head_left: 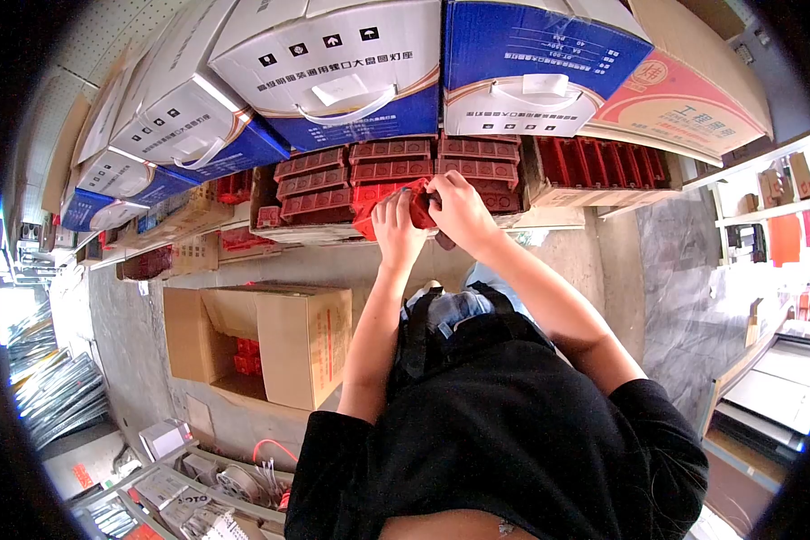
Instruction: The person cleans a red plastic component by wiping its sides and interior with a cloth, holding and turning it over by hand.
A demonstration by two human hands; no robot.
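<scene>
My left hand (399,227) and my right hand (462,214) are close together at the front edge of a shelf carton. Between them is a bright red plastic item (365,221), mostly covered by my fingers; I cannot tell its exact kind. The fingers of both hands are bent and closed on it. Just behind lie stacked rows of dark red plastic boxes (310,183), joined in strips with round marks on their faces. Below my right hand a small dark piece (445,241) shows, partly hidden.
Blue and white cartons (333,81) with handles stand above the red rows. An orange-printed carton (684,103) is at the right. On the floor, an open cardboard box (304,346) holds a few red pieces (247,356). A rack of goods (198,486) stands lower left.
</scene>
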